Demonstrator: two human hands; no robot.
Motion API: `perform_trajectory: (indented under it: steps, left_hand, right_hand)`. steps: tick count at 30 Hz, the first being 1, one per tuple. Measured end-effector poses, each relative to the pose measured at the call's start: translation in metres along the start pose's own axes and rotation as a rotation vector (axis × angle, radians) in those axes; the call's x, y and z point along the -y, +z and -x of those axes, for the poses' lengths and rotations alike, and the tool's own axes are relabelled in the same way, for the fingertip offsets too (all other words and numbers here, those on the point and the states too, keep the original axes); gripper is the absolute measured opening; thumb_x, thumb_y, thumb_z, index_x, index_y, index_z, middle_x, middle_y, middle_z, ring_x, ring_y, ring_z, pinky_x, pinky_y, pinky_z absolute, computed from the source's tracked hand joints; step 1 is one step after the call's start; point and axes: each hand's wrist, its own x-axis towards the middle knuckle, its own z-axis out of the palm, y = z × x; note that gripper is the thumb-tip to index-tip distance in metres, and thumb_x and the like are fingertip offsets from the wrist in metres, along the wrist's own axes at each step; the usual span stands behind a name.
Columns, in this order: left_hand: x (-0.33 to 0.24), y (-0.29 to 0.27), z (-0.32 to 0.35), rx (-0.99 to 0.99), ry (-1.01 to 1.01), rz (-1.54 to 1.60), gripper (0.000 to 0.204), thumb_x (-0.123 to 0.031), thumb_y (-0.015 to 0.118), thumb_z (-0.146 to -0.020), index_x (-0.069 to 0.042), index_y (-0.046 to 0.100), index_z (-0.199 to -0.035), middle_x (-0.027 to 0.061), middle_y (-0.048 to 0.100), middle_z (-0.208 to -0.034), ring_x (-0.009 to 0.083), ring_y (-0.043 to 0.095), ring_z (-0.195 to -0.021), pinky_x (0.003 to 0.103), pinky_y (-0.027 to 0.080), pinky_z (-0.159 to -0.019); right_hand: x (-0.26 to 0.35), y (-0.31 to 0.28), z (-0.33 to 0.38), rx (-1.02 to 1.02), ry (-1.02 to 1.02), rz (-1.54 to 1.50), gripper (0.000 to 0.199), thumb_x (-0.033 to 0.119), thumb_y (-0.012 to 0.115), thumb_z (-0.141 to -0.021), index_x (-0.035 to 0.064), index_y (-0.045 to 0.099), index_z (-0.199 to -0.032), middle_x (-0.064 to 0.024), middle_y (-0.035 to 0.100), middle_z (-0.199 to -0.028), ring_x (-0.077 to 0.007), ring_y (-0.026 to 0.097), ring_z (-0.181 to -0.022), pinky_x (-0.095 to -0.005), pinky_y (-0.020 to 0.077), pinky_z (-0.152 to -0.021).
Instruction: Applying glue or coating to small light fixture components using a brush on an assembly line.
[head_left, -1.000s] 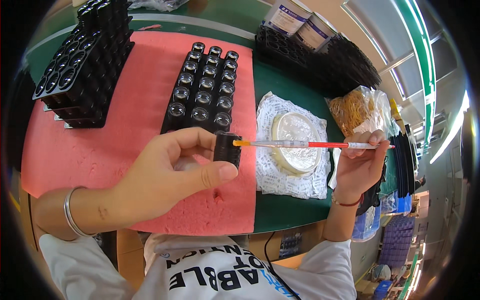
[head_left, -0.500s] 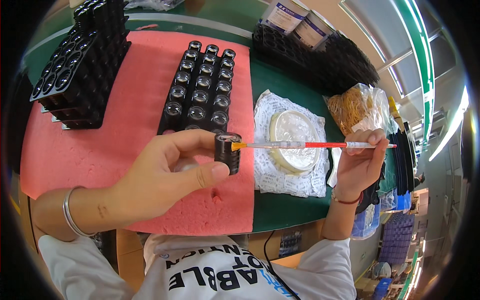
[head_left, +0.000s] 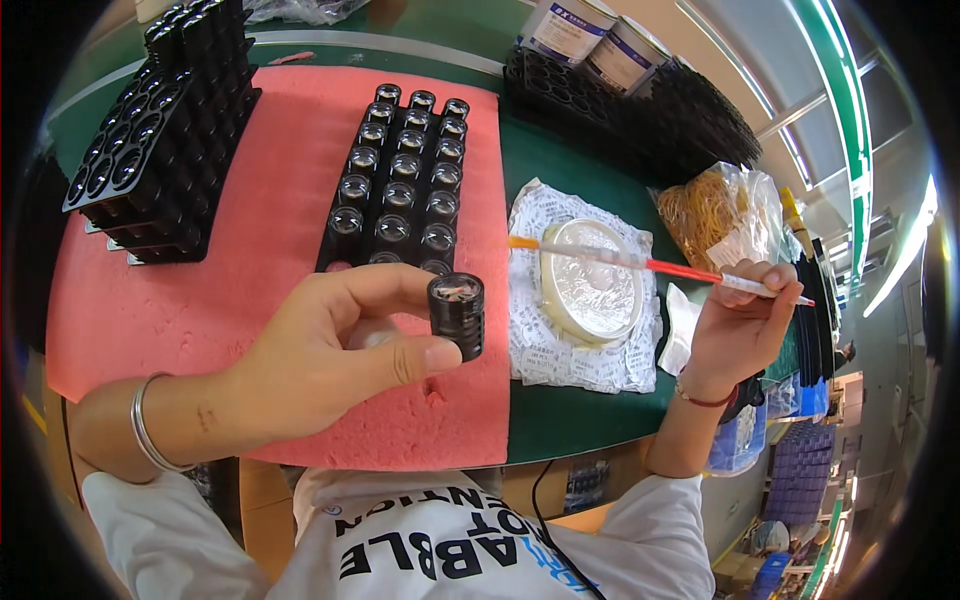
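Observation:
Over the pink foam mat [head_left: 280, 150], my left hand [head_left: 330, 345] grips a short black ribbed cylinder [head_left: 460, 325] between thumb and fingers. Its open top faces up and shows something metallic inside. My right hand [head_left: 740, 310] pinches a thin paintbrush [head_left: 690, 272] with a red and clear handle and a yellowish tip. The tip is apart from the cylinder, in the air between it and a round tub [head_left: 592, 282] of clear, glossy stuff, which rests on printed white paper [head_left: 540, 365]. Beyond my left hand, a black tray [head_left: 375, 225] holds several lens-topped black cylinders in rows.
Stacked black trays [head_left: 165, 165] stand at the left of the mat. At the back right are more black trays [head_left: 640, 125] with two metal cans [head_left: 625, 55] on top. A bag of rubber bands [head_left: 715, 215] and a crumpled white tissue [head_left: 680, 325] lie near my right hand.
The brush has come off the cylinder's top and swung right, its tip lifting away. My right hand moved slightly right. My left hand keeps the cylinder in nearly the same place.

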Motion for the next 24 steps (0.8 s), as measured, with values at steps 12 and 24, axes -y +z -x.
perform_trajectory:
  steps: [12,24]
  left_hand:
    - [0.002,-0.001,-0.002,-0.024,-0.035,0.036,0.027,-0.005,0.064,-0.071,-0.003,0.048,-0.093,0.0,0.05,-0.087,0.0054,0.047,-0.082,0.02,0.039,-0.074]
    - [0.005,-0.002,-0.002,0.02,0.027,0.034,0.028,-0.006,0.06,-0.076,0.0,0.049,-0.101,0.0019,0.054,-0.095,0.0,0.047,-0.063,0.015,0.038,-0.056]
  right_hand:
    - [-0.002,0.002,0.004,0.239,-0.017,-0.044,0.026,0.029,0.034,-0.09,0.0067,0.04,-0.077,-0.0055,0.044,-0.055,-0.0116,0.037,-0.044,-0.0235,0.03,-0.044]
    - [-0.003,-0.001,0.002,0.213,-0.088,0.1,0.027,0.029,0.034,-0.09,0.006,0.04,-0.076,-0.0059,0.043,-0.055,-0.0121,0.038,-0.044,-0.0237,0.0321,-0.043]
